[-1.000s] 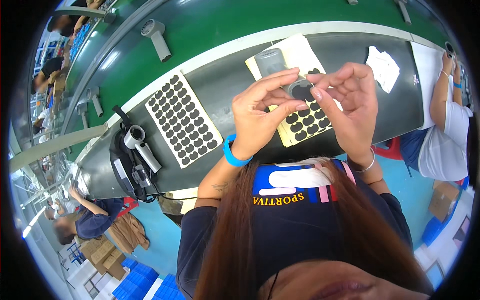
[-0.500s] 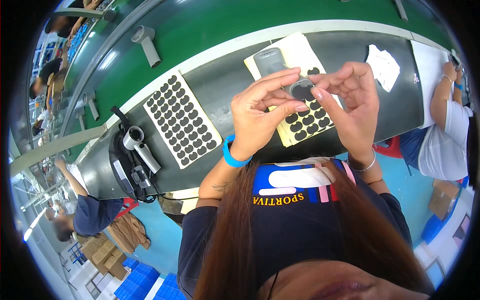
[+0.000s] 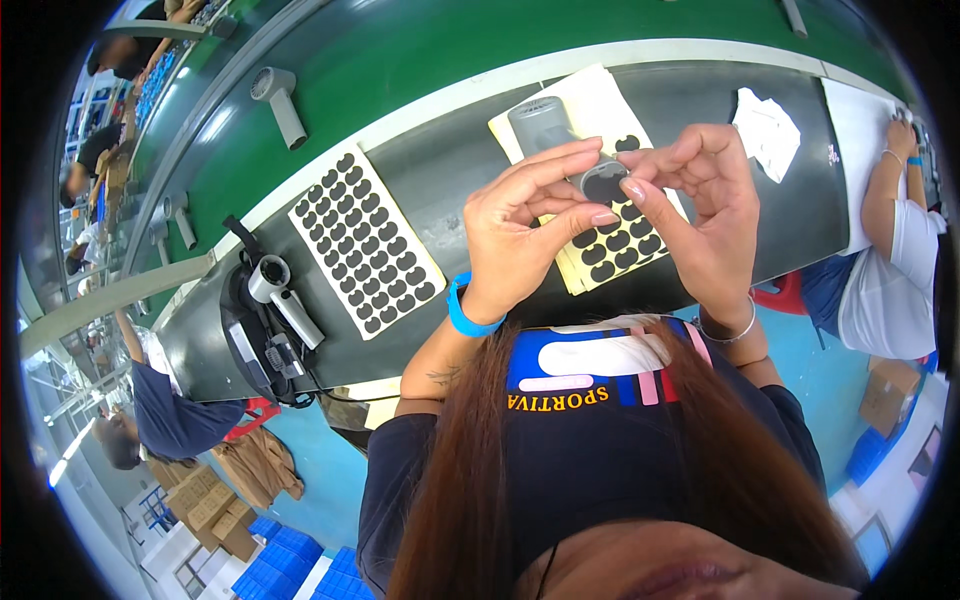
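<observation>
Between my hands is a grey hair dryer (image 3: 538,122), its vented head lying over the yellowish sheets and its round end up at my fingers. A black sticker (image 3: 603,185) covers that end face. My left hand (image 3: 525,215) is closed around the end, thumb in front and fingers behind. My right hand (image 3: 705,205) pinches with thumb and index finger at the right rim of the sticker; its other fingers are curled. Under both hands lies a stack of sticker sheets (image 3: 597,90) with rows of black notched rounds. The dryer's middle is partly hidden by my left fingers.
Another sticker sheet (image 3: 365,240) lies to the left, beside a black device with a grey hair dryer (image 3: 290,300) and a cable. Crumpled white paper (image 3: 767,135) is at right. Beyond the bench, a green conveyor (image 3: 400,55) carries a hair dryer (image 3: 280,105). Co-workers sit on both sides.
The hair dryer on the conveyor has shifted slightly left and nearer. My hands stay almost in place at the sticker. The co-worker at the left has leaned and moved an arm.
</observation>
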Motion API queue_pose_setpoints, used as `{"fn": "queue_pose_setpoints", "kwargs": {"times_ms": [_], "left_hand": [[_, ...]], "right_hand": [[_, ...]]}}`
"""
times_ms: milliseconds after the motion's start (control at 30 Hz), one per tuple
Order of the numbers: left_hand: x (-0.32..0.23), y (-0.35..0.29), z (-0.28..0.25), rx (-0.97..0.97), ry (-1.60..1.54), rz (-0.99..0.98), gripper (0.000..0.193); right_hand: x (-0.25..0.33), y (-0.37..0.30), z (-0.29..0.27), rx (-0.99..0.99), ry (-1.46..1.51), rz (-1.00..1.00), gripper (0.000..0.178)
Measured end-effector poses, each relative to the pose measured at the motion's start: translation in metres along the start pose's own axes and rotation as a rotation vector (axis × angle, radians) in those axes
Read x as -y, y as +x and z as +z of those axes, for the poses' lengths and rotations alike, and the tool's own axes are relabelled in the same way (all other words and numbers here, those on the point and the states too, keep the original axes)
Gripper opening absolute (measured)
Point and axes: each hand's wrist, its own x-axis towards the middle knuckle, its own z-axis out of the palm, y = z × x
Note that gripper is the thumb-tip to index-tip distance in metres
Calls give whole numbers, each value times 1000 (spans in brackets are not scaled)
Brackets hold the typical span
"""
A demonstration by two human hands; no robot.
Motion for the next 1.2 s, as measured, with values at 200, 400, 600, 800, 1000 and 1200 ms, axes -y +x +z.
{"fn": "queue_pose_setpoints", "kwargs": {"times_ms": [200, 400, 600, 800, 1000, 1200], "left_hand": [[0, 0, 0, -5, 10, 2, 40], [2, 0, 0, -27, -16, 17, 37], [2, 0, 1, -29, 21, 22, 37], [2, -1, 1, -31, 2, 32, 36], [1, -2, 4, -23, 11, 17, 35], [1, -5, 3, -23, 13, 20, 32]], "right_hand": [[1, 1, 1, -4, -16, -1, 32], [2, 1, 2, -4, -37, 7, 31], [3, 1, 1, 5, -75, -3, 32], [5, 0, 3, -5, -147, -9, 32], [10, -1, 4, -30, -403, -105, 33], [9, -5, 6, -53, -427, -130, 34]]}}
